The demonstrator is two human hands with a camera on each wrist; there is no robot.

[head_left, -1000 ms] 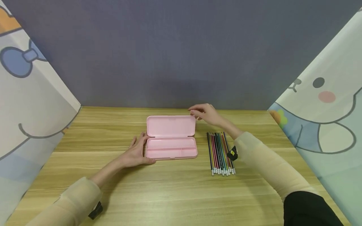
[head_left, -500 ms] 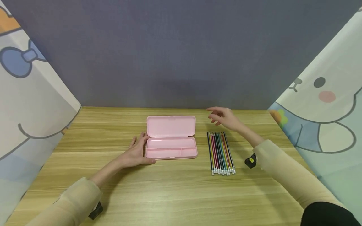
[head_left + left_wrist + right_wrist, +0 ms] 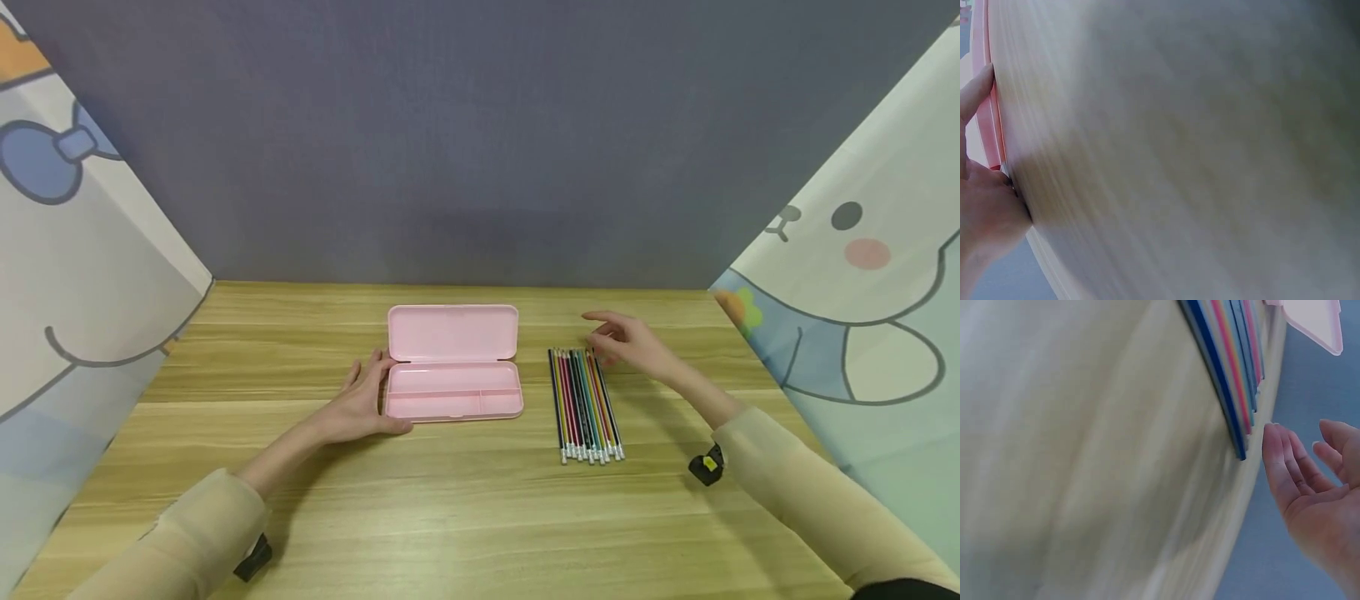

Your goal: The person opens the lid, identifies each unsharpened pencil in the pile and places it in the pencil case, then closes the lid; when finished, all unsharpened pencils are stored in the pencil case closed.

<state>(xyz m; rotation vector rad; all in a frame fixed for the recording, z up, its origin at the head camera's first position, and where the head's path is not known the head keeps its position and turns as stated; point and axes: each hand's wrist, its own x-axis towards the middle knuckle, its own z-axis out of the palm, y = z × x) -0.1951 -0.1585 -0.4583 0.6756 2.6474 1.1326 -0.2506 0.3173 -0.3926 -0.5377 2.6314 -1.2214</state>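
Note:
A pink pencil case [image 3: 453,406] lies with its lid [image 3: 453,333] folded back on the wooden table, and its tray shows bare compartments. My left hand [image 3: 356,408] grips the case's left end, thumb at the front corner and fingers by the hinge side. In the left wrist view, the thumb [image 3: 977,92] meets the case's pink side wall. To the right of the case, several colored pencils [image 3: 585,408] lie side by side, eraser ends toward me. My right hand [image 3: 633,343] holds nothing and hovers by their far tips, fingers loosely bent.
A grey panel [image 3: 465,150] rises along the table's far edge. Printed cartoon panels stand at the left [image 3: 97,250] and right [image 3: 870,292]. Bare wooden tabletop [image 3: 450,517] shows in front of the case and pencils.
My right hand has left the lid's right corner and moved right and nearer, to the pencils' far tips. The left hand and the case have stayed in place.

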